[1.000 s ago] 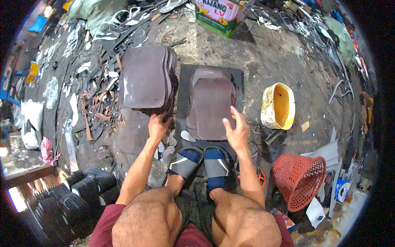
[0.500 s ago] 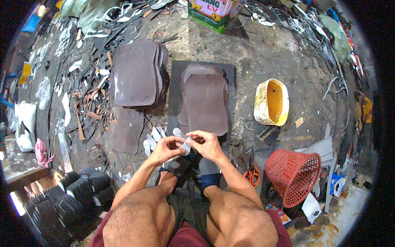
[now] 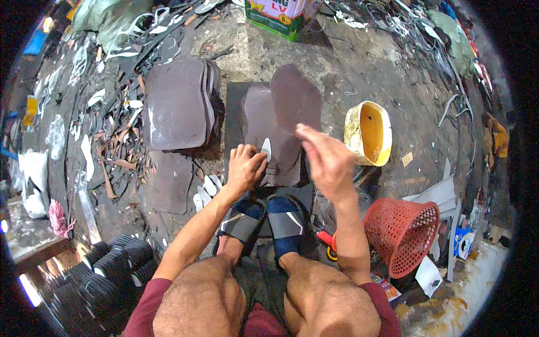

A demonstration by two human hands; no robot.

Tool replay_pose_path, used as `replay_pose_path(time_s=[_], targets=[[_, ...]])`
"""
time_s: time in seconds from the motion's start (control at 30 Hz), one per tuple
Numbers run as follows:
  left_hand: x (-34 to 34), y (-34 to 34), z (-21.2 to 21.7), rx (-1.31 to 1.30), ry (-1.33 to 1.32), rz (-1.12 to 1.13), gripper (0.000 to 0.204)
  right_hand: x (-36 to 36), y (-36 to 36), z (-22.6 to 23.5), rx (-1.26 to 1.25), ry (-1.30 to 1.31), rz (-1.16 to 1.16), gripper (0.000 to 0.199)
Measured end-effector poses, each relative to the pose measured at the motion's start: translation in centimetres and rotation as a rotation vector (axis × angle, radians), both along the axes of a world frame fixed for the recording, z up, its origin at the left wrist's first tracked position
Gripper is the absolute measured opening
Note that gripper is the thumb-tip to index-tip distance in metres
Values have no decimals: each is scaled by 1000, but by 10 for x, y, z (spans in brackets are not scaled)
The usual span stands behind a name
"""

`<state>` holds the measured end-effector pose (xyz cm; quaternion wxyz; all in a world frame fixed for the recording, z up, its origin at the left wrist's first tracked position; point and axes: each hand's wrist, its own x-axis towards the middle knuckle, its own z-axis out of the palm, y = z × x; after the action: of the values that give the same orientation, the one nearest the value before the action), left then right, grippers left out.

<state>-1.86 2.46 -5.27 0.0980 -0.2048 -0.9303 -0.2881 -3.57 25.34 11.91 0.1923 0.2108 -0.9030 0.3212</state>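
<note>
The left hand [image 3: 244, 167] pinches a small white pointed piece [image 3: 266, 150] against the dark brown flat rubber sheet [image 3: 281, 126]; the right hand [image 3: 327, 160] hovers open, fingers spread, holding nothing

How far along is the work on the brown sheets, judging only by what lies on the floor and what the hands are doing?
Looks done: a stack of brown shaped sheets lies left of the dark mat. In hand: the left hand presses a small white piece on the brown sheet on the mat, while the right hand hovers open above it. Left: more white pieces wait on the floor.
</note>
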Motion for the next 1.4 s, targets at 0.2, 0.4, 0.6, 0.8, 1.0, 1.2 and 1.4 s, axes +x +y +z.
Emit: replay_pose_path(time_s=[0.2, 0.4, 0.6, 0.8, 1.0, 1.2, 1.4], targets=[[5, 6, -7, -72, -7, -91, 21, 37, -9, -155, 313, -104, 43, 28], [2, -9, -10, -96, -40, -63, 25, 25, -33, -141, 154, -266, -160, 24], [1, 0, -9, -108, -100, -49, 38, 13, -18, -123, 106, -385, -136, 19], [12, -5, -14, -79, 35, 1, 24, 20, -38, -133, 326, -262, -87, 23], [31, 12, 5, -116, 66, 29, 21, 5, -28, -135, 332, -480, -49, 18], [24, 1, 11, 68, -107, -2, 29, 26, -38, -144, 535, -266, -71, 24], [26, 8, 13, -186, -19, -87, 50, 2, 20, -132, -1, -461, -264, 70]])
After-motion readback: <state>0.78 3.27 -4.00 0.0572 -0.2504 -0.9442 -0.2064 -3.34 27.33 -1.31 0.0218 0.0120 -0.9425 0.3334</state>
